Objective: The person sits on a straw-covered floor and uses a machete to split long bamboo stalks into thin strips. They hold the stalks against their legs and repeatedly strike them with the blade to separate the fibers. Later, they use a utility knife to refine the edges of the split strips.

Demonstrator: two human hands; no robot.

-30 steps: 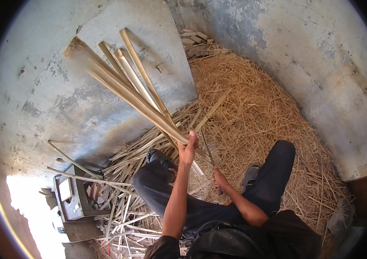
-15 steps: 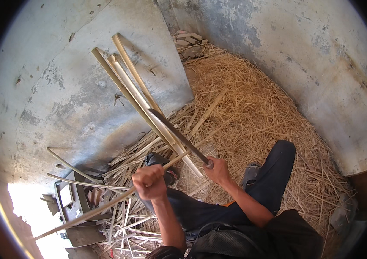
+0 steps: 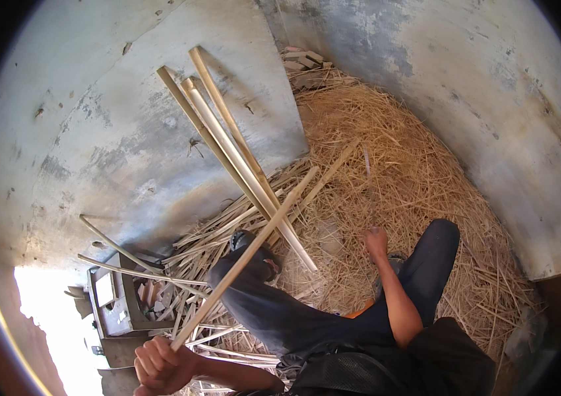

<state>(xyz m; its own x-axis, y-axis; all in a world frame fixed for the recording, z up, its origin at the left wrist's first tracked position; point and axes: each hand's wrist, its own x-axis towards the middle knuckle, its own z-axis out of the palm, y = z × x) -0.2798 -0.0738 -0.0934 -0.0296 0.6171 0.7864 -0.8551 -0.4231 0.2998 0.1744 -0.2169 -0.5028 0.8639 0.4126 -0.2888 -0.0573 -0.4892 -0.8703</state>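
My left hand (image 3: pixel 161 365) is clamped on the near end of a long pale split-bamboo strip (image 3: pixel 247 254), apparently light, stiff and splintery; my right hand (image 3: pixel 375 240) is fisted over straw, contents hidden.

Left hand (image 3: pixel 161 365) around cane strip (image 3: pixel 244 257)

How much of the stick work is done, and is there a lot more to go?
Some looks done: split strips lie heaped by the left foot, and shavings cover the floor. In hand: the left hand grips one long cane strip; the right hand holds something thin, too blurred to name. Probably left: several long canes leaning against the wall, seemingly unsplit.
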